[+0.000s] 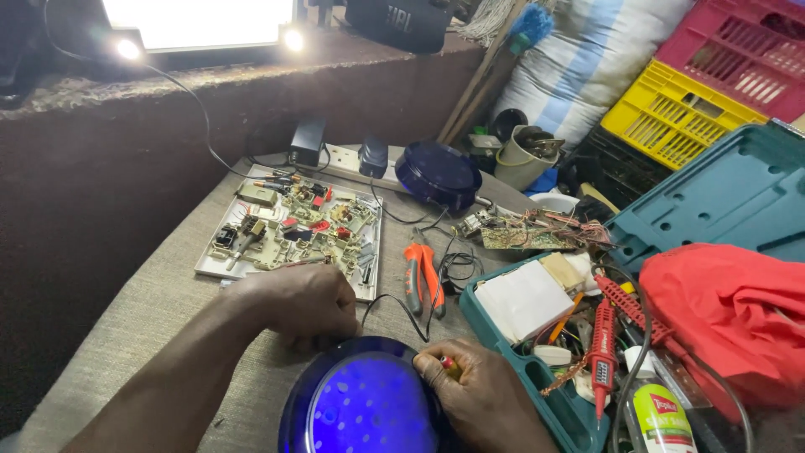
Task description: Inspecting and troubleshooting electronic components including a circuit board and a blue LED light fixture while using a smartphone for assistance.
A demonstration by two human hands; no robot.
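Near the bottom edge, a round blue lamp point(365, 403) is steadied by the closed left hand point(306, 302) on its far-left rim, while a small yellow-red tool point(449, 366) is gripped by the right hand point(478, 394). Orange pliers point(423, 277) lie just beyond.

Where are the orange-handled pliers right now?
Head view, centre of the table: the orange-handled pliers lie between the tray of electronic parts on their left and the open teal toolbox on their right.
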